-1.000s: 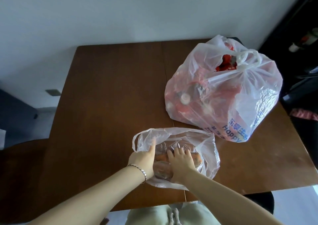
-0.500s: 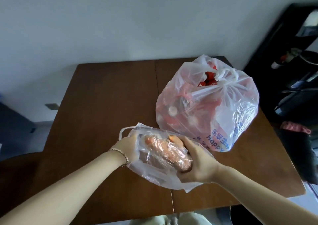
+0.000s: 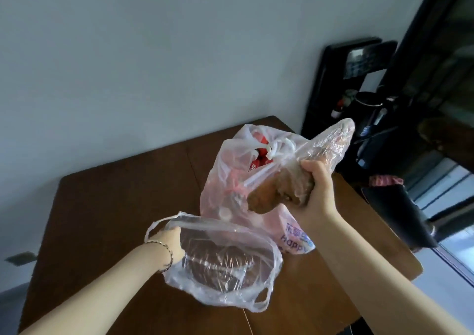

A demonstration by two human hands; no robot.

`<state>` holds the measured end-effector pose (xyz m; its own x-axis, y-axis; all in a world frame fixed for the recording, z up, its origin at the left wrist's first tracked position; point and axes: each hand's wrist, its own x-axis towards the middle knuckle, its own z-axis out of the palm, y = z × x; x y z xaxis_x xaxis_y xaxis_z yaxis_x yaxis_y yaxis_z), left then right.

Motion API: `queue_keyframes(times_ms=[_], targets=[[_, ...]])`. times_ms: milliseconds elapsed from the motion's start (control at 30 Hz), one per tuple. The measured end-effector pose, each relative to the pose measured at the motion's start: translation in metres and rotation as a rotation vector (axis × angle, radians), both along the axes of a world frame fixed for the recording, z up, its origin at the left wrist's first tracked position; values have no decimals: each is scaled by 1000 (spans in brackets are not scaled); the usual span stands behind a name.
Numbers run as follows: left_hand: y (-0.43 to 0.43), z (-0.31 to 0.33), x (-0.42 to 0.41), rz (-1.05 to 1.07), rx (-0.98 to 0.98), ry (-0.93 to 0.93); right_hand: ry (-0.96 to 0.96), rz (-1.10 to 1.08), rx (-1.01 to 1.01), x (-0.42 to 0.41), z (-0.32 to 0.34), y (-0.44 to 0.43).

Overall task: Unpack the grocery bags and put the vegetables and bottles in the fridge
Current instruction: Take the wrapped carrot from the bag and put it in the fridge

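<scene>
The right hand grips a vegetable bundle, which is orange-brown and wrapped in clear film. The fingers curl tightly around its lower, thicker part. The bundle is in the air above the table, tilted, and its far end points up and to the right. It is in front of the large bag and outside of the 2 bags.

The left hand pinches the rim of the small clear bag at its left side, and the mouth of this bag is wide open toward the camera. The bag hangs low over the near part of the table. Through its film the brown wood shows, and I cannot tell if something lies inside. A thin bracelet is on the left wrist.

The large bag stands on the table behind, with its handles tied in a knot at the top. Red packages and what seem to be bottle caps show through the plastic. To the right of the table is a dark shelf.
</scene>
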<state>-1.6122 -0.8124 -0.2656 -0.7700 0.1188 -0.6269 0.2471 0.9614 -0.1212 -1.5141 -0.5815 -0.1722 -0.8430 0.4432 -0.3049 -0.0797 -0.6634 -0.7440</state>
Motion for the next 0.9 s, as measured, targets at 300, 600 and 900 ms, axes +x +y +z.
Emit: queue_keyframes(times_ms=[300,600,900], targets=[[189,131,83,-224,961,-69,-278,-2,572,96,-8,75],[366,124,308,-13,1100,-570,-426,-46,751,296,-9,191],[521,132,563,-261,864,-908,-547,-178,413,599,18,297]])
